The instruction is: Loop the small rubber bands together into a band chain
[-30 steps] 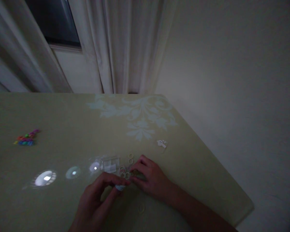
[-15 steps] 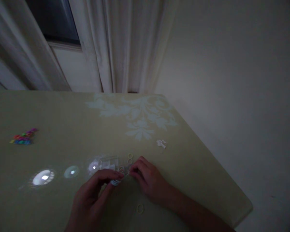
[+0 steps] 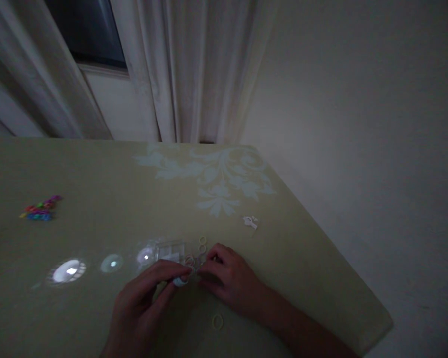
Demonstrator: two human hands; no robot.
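Left hand pinching a pale thing, right hand curled beside it, hold unclear, clear box just beyond the left, white piece beyond the right, colourful pile left of both.

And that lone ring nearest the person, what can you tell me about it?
The lone ring is thin and pale yellowish, with an open middle; its material is hard to tell. It looks whole and lies flat on the table, on the near side of the right hand. Only the table touches it.
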